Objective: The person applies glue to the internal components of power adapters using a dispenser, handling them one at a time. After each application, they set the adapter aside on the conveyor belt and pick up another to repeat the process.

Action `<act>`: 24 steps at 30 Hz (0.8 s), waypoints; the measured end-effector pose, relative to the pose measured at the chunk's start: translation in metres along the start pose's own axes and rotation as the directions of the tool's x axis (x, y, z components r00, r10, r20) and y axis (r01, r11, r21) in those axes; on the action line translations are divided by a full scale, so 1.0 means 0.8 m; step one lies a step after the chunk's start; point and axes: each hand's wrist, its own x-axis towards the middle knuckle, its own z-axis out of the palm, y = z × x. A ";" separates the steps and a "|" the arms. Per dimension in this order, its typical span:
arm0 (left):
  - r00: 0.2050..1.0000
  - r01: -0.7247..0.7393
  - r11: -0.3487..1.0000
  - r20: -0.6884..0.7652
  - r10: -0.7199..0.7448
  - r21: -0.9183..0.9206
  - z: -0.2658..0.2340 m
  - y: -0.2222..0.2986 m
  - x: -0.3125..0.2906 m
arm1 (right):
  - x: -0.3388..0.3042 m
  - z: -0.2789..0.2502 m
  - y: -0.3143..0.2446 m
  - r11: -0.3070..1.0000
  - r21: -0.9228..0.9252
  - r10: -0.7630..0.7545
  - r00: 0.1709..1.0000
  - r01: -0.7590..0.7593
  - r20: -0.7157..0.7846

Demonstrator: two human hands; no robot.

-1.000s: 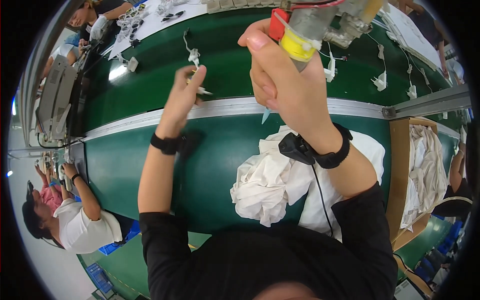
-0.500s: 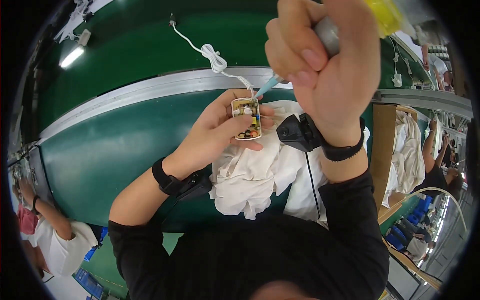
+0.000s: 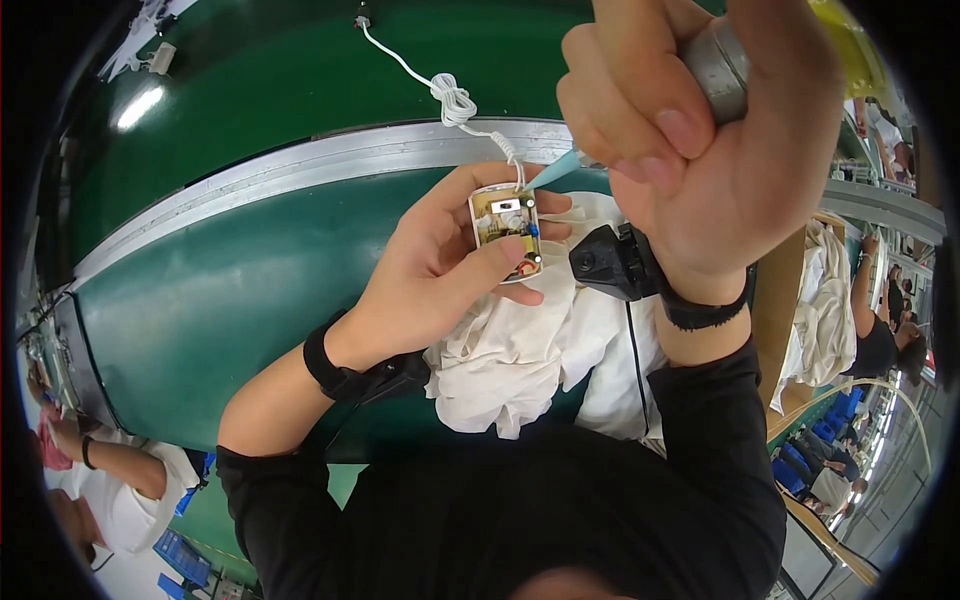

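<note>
A small adapter (image 3: 506, 208) lies in my left hand (image 3: 425, 265), its white case uncovered and the circuit board facing up. My thumb presses on the board's lower part, and my fingers support it from behind. From its top end runs a white cable (image 3: 452, 100), looped in a bundle. My right hand (image 3: 715, 165) is wrapped round a glue dispenser (image 3: 718, 72) with a grey collar and yellowish body, partly hidden by the fingers. Its pale blue conical nozzle (image 3: 556, 170) points down at the board's top edge, at the cable entry; whether it touches I cannot tell.
White cloths (image 3: 500, 365) lie on the green work surface (image 3: 220, 330) before me. A metal rail (image 3: 300, 165) separates it from a dark green belt (image 3: 250, 70). At the right stands a cardboard box (image 3: 780, 290) holding more cloth. Other people work at both sides.
Both hands have shifted slightly right, with the adapter and glue dispenser. My right hand looks larger and nearer the camera. The cable's bundle has moved a little right and up.
</note>
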 end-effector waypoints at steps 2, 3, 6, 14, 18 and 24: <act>1.000 -0.004 1.000 0.002 0.004 0.001 -0.001 0.001 -0.003 | 0.000 0.002 0.003 1.000 0.004 -0.008 1.000 0.008 0.007; 1.000 -0.002 1.000 0.003 0.002 -0.005 0.000 0.001 -0.003 | 0.000 0.000 0.003 1.000 0.002 -0.012 1.000 0.012 0.006; 1.000 0.002 1.000 0.005 -0.002 -0.015 0.002 0.002 -0.002 | 0.002 -0.004 0.003 1.000 0.002 -0.022 1.000 0.022 0.006; 1.000 0.009 1.000 0.011 -0.008 -0.011 0.002 0.002 0.000 | 0.000 -0.011 0.003 0.999 0.004 -0.032 0.999 0.032 0.031; 0.997 0.051 0.999 -0.061 -0.052 -0.015 -0.005 0.001 0.004 | -0.006 -0.010 0.006 1.000 -0.004 -0.031 0.998 0.031 0.061; 0.983 -0.115 0.990 -0.154 0.101 -0.084 -0.014 0.006 0.005 | -0.012 -0.001 0.015 1.000 -0.014 -0.022 0.993 0.024 0.118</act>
